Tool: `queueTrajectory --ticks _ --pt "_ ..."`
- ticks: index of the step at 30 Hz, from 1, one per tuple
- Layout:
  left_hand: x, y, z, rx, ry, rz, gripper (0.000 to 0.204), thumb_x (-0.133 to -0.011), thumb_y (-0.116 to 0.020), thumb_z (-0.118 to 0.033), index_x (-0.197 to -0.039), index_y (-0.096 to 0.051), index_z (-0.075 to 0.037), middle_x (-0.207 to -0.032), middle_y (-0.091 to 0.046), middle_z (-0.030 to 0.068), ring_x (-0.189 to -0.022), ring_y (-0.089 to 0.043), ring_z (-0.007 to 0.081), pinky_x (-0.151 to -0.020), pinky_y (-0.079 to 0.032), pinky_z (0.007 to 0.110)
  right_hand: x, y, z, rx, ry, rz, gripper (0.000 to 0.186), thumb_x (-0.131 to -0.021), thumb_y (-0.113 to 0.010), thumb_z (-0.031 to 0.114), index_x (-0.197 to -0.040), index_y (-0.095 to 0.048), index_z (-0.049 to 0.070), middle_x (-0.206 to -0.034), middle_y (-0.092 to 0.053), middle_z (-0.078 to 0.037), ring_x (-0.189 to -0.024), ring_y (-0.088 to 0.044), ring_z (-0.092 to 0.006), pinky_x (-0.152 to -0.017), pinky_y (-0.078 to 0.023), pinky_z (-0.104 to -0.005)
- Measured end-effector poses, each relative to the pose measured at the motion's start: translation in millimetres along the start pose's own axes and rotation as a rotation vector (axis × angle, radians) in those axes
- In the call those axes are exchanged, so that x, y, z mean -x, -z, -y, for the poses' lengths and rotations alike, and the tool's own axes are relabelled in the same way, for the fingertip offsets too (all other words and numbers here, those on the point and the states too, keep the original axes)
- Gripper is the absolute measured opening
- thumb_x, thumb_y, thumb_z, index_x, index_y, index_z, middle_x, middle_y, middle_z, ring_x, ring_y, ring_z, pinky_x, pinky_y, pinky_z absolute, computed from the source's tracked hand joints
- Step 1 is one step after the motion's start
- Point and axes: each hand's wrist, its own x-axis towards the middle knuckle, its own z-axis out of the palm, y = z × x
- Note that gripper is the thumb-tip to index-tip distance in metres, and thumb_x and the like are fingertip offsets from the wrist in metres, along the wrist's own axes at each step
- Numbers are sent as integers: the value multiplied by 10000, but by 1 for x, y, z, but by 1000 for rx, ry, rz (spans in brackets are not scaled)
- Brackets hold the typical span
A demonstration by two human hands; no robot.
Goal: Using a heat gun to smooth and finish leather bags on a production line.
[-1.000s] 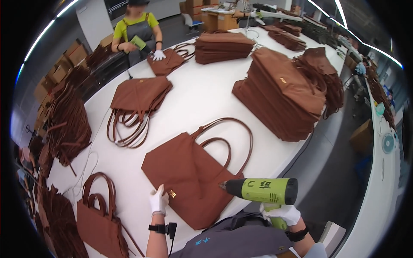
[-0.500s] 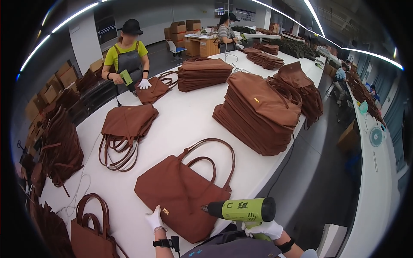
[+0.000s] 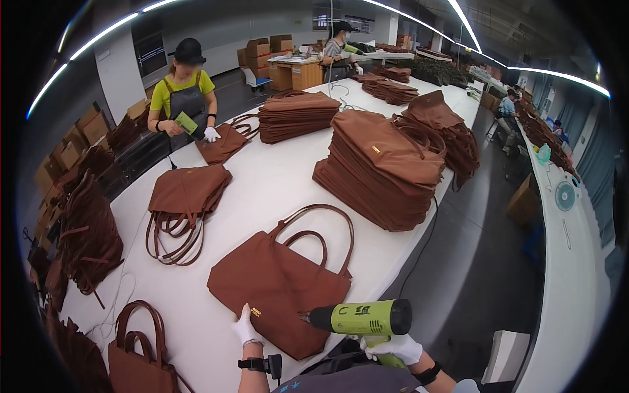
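A brown handbag (image 3: 278, 278) lies flat on the white table in front of me, its two handles pointing away and a small gold emblem near its lower left edge. My left hand (image 3: 246, 329), white-gloved, grips that edge beside the emblem; some of its fingers are hidden. In my right hand (image 3: 396, 348), also gloved, is a green heat gun (image 3: 367, 317), held level by its handle. Its dark nozzle points left, close over the bag's lower part; whether it touches the cloth I cannot tell.
Brown bags stand in a tall stack (image 3: 380, 173) at the right of the white table (image 3: 275, 183). Another bag (image 3: 141, 360) lies at lower left, a folded pile (image 3: 187, 190) beyond. A co-worker (image 3: 183, 98) across the table holds a green heat gun. A cable trails along the left.
The whole view has shifted slightly. My left hand has slid a little along the bag's edge, nearer the emblem. The heat gun stays over the bag, its nozzle slightly farther left.
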Motion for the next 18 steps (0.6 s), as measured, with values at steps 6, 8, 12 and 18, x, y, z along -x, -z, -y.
queueTrajectory --ticks 6,8,12,18 --pt "35 -20 12 242 347 71 331 -868 -733 -199 -1087 -645 34 -1106 -636 115 -929 -635 249 -863 -537 371 11 9 0 -16 37 -54 483 -794 -695 -47 -1245 -522 -28 -951 -640 -109 -754 -626 -173 -657 -531 -296" --pt "28 -29 26 204 389 173 300 -862 -738 -169 -1054 -653 45 -1078 -646 115 -928 -629 222 -855 -533 358 16 14 4 -33 32 -54 483 -790 -696 -47 -1241 -525 -34 -950 -640 -114 -756 -628 -176 -654 -533 -295" --pt "16 -77 -18 -13 35 160 269 -847 -745 -104 -1024 -651 76 -1006 -656 100 -861 -626 171 -812 -533 299 25 26 28 -167 99 -94 507 -764 -710 -28 -1235 -525 -57 -958 -637 -138 -753 -638 -189 -641 -534 -291" --pt "13 -190 -201 -117 -98 505 253 -891 -681 -95 -1099 -622 36 -988 -661 93 -834 -656 185 -765 -556 313 40 86 56 -239 191 -151 557 -738 -711 -3 -1251 -507 -80 -1005 -624 -167 -737 -646 -203 -637 -538 -282"
